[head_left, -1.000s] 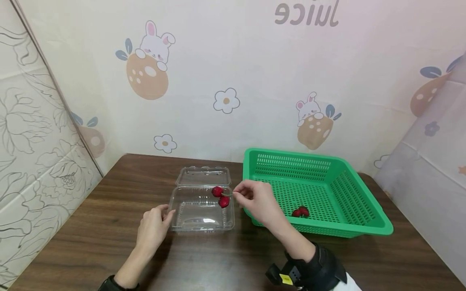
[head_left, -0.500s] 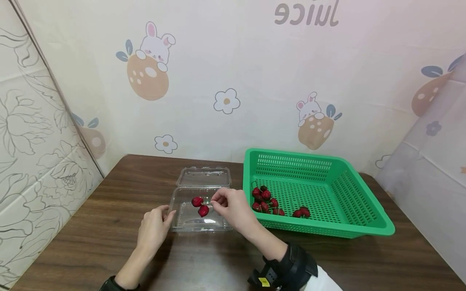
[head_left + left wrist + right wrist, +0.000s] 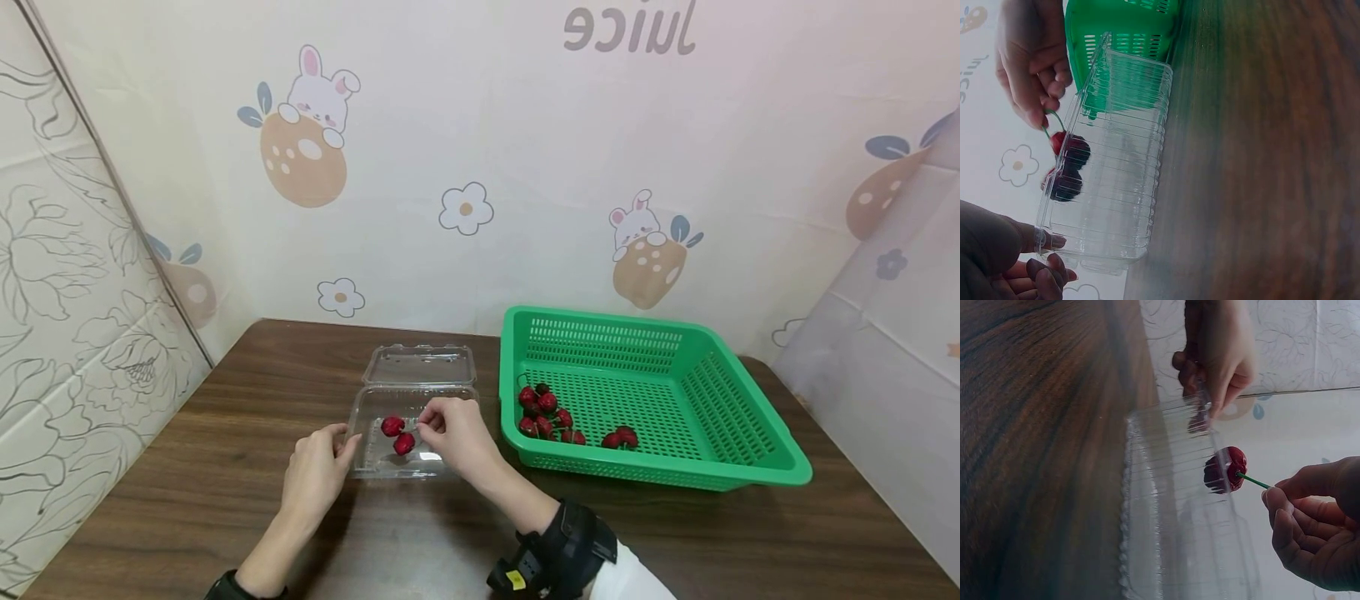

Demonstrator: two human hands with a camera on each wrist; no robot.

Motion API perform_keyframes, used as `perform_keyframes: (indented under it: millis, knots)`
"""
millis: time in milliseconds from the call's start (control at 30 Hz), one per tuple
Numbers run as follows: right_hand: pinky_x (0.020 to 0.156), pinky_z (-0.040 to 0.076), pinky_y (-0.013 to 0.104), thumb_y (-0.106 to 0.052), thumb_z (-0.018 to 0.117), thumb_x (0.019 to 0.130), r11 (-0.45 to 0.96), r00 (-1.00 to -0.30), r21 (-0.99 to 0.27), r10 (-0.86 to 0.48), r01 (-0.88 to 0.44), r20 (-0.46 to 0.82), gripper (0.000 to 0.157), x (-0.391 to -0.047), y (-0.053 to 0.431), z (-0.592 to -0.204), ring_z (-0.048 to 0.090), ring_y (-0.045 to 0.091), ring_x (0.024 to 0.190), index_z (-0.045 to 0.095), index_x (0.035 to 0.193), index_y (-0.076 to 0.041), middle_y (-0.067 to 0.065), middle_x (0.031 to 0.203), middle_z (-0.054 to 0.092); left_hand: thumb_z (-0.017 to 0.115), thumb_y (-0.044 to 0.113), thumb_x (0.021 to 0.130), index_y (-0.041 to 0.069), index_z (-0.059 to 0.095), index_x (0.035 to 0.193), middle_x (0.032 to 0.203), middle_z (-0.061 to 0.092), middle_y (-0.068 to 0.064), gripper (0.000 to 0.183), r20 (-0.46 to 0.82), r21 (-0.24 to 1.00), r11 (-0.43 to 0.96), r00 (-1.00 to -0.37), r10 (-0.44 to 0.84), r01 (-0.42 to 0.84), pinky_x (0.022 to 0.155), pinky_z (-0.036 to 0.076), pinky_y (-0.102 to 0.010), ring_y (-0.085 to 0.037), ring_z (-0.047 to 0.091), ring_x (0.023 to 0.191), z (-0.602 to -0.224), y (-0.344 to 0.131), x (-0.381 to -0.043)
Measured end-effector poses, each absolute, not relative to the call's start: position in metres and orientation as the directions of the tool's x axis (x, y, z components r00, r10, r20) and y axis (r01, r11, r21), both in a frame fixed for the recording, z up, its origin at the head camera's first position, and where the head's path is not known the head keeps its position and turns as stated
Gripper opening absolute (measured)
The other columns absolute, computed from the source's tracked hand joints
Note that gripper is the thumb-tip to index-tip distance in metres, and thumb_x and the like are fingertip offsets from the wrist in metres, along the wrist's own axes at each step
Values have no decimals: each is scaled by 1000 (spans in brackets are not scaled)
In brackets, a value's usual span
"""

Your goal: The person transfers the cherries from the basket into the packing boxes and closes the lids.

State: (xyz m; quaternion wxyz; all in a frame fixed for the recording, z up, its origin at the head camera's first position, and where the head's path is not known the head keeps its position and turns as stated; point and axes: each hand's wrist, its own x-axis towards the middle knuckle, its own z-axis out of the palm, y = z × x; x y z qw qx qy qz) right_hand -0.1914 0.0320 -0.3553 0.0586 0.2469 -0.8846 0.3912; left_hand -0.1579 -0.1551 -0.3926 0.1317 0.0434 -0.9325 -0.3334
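Observation:
A clear plastic clamshell box (image 3: 371, 463) stands on the table with its lid (image 3: 422, 367) folded back. My left hand (image 3: 317, 468) pinches the box's left rim, thumb inside and fingers outside, as the left wrist view (image 3: 1007, 269) shows. With thumb and fingertips my right hand (image 3: 459, 437) holds a pair of red cherries (image 3: 403, 443) by their green stems (image 3: 1254, 481). The cherries hang in the box's opening, partly below its rim in the left wrist view, seemingly above its floor.
To the right stands a green perforated basket (image 3: 757, 400). Several cherries (image 3: 547, 402) cluster at its left end, and a small group (image 3: 621, 437) lies by the front wall. A patterned cloth (image 3: 465, 100) hangs behind the brown wooden table (image 3: 202, 450).
My right hand has carried the two cherries leftward and slightly toward me, from the box's right edge to over its middle. The left hand stays on the rim.

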Motion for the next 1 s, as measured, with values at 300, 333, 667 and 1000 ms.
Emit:
perform_keyframes:
  millis: [300,333,667,1000]
  knots:
    - [47,41,17,-2,63,79,565,-876,-684,-411,-461,251,7,-197,23,-371,45,4,47,64,72,-3,-2,58,54,58,15,85,-11,60,101,54,44,1,30,221,633,774,-961,-166,12,40,31,-28,-11,37,45,-392,-155,-158]
    - [46,41,17,-2,63,79,563,-879,-692,-413,-453,239,7,-197,22,-373,46,4,46,64,72,-3,-2,58,54,58,15,85,-11,60,101,54,44,2,30,223,633,774,-960,-167,12,40,31,-28,-11,37,45,-392,-155,-158]
    - [44,39,17,1,61,79,599,-891,-686,-423,-413,168,12,-198,16,-383,45,3,45,62,68,-4,-2,55,53,58,16,85,-9,60,101,54,48,2,30,230,634,773,-958,-170,15,41,34,-28,-11,39,45,-394,-154,-159]
    - [48,39,16,-2,63,77,669,-890,-619,-441,-411,113,10,-200,14,-385,46,2,49,66,68,-5,-3,58,56,58,16,85,-10,60,100,53,47,2,30,232,636,771,-957,-172,16,41,33,-28,-10,38,44,-394,-154,-159]
